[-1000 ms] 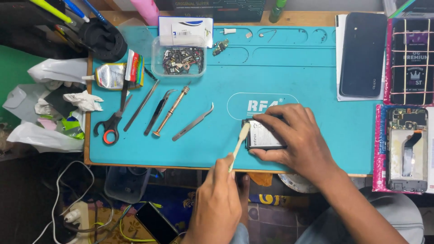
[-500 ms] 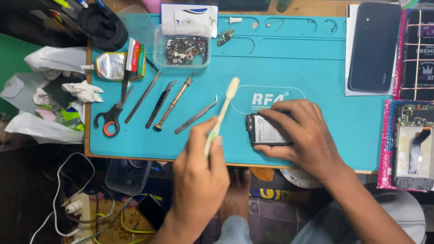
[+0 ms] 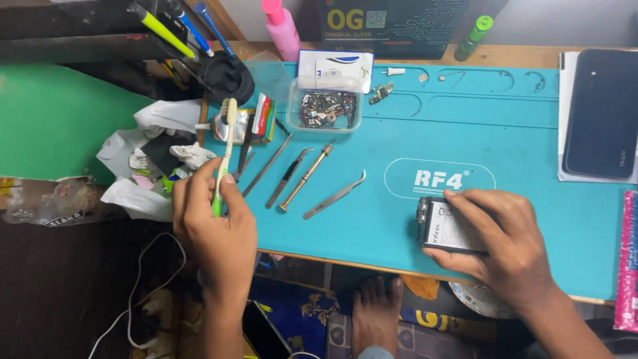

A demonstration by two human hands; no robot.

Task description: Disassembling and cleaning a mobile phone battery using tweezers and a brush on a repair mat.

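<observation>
At the far left we see crumpled white plastic bags [image 3: 143, 156] heaped against a flat green board [image 3: 60, 126]. Just right of them our left hand [image 3: 216, 223] is closed around the green handle of a toothbrush [image 3: 224, 156], which stands nearly upright with its pale bristled head (cream, a little worn-looking) over the mat's left edge. The grip is a firm pinch between thumb and curled fingers, low on the handle.

On the smooth teal rubber mat [image 3: 425, 139] lie slim metal tools in a loose fan: a thin straight probe [image 3: 266, 166], a dark-handled pick [image 3: 289, 178], a copper-coloured screwdriver [image 3: 306, 178] with a knurled shaft, and curved steel tweezers [image 3: 334, 195]. Above them sits a clear plastic tub [image 3: 325, 110] holding small metal scraps, a white box [image 3: 334, 68] touching its back.

Further right our right hand [image 3: 498, 242] presses down on a small rectangular phone body [image 3: 448, 229], fingers spread flat over its white-labelled battery, palm wrapping the near edge; it rests on the mat near the front rim. At the far right a glossy black phone panel [image 3: 601, 116] lies on white paper.
</observation>
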